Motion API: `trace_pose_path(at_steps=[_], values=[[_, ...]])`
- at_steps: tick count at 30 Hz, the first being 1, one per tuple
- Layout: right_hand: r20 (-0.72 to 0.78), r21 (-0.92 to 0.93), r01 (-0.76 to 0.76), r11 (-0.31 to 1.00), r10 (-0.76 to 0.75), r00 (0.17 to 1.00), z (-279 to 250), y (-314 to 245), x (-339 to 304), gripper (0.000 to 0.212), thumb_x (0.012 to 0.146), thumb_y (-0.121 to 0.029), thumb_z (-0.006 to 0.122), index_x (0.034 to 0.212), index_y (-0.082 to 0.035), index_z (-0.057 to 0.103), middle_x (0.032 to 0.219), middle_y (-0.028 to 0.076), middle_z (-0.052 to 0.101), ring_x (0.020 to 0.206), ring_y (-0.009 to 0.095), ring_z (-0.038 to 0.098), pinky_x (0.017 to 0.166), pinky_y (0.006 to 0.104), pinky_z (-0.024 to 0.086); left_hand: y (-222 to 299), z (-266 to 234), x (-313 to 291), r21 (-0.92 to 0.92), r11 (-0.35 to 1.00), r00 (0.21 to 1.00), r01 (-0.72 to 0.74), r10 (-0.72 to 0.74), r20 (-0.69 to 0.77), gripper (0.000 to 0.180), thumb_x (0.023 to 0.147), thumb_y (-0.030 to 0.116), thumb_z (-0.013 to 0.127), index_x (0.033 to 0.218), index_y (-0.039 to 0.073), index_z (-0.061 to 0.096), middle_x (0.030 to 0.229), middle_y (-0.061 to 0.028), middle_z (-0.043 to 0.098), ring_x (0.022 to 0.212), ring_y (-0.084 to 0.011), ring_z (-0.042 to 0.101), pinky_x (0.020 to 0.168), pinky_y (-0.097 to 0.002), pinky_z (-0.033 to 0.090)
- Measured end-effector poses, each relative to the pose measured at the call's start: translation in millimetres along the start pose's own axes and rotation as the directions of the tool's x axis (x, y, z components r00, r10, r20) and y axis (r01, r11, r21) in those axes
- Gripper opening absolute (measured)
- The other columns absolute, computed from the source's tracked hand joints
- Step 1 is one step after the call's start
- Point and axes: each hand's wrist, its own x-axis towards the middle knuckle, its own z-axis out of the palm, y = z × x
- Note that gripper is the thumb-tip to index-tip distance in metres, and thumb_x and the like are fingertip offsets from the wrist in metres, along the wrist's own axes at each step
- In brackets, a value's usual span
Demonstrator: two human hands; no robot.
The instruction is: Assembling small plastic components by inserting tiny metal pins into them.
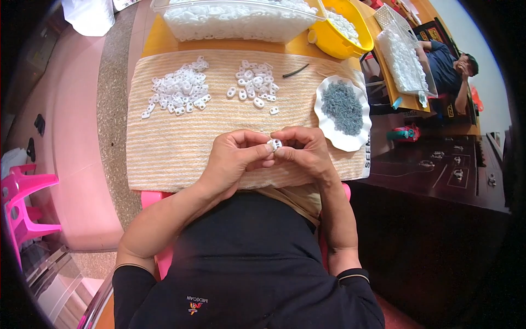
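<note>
My left hand (241, 156) and my right hand (304, 149) meet over the near part of the striped cloth (164, 167). Between their fingertips is a small white plastic piece (274, 144) with dark openings, pinched from both sides. Farther off on the cloth lie a pile of small white two-holed pieces (181, 88) at left and a smaller heap of rounded white pieces (256, 82) in the middle. One loose white piece (274, 111) lies apart from that heap. To the right, a white scalloped plate (350, 143) bears many small grey screw-like pieces (342, 107).
Behind the cloth stand a clear bin (241, 24) of white parts and a yellow basin (342, 46). A thin black rod (296, 71) lies on the cloth. Another person (452, 71) sits at a table at right. A pink stool (27, 203) stands at left.
</note>
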Motion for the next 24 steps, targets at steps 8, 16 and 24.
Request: trace_pose_path(at_steps=[8,16,24], values=[[-0.005,0.057,-0.006,0.998,0.006,1.000,0.8,-0.4,-0.8,0.030,0.079,-0.001,0.073,0.107,0.006,0.064,0.095,0.010,0.068,0.082,0.015,0.067,0.072,0.0268,0.056,4.4,1.6,-0.1,-0.070,0.996,0.998,0.057,-0.057,0.007,0.012,0.086,0.003,0.067,0.095,-0.003,0.063,0.089,-0.0104,0.067,0.077,-0.0142,0.065,0.071,-0.0259,0.057],[0.008,0.166,0.071,0.984,-0.074,0.997,3.2,1.9,-1.5,0.031,0.079,-0.001,0.073,0.108,0.005,0.063,0.094,0.011,0.069,0.081,0.017,0.068,0.073,0.0282,0.057,5.1,0.5,0.6,-0.114,0.989,0.995,0.092,-0.087,0.049,0.012,0.086,0.004,0.068,0.096,-0.001,0.063,0.088,-0.0092,0.067,0.077,-0.0149,0.066,0.071,-0.0263,0.058],[0.016,0.194,0.134,0.972,-0.139,0.990,4.7,7.1,-1.0,0.029,0.079,0.001,0.073,0.106,0.005,0.063,0.092,0.011,0.069,0.080,0.017,0.068,0.072,0.0277,0.057,4.2,0.2,0.1,-0.121,0.988,0.994,0.091,-0.083,0.068,0.012,0.086,0.005,0.068,0.096,-0.001,0.064,0.088,-0.0096,0.067,0.077,-0.0153,0.066,0.070,-0.0259,0.058]])
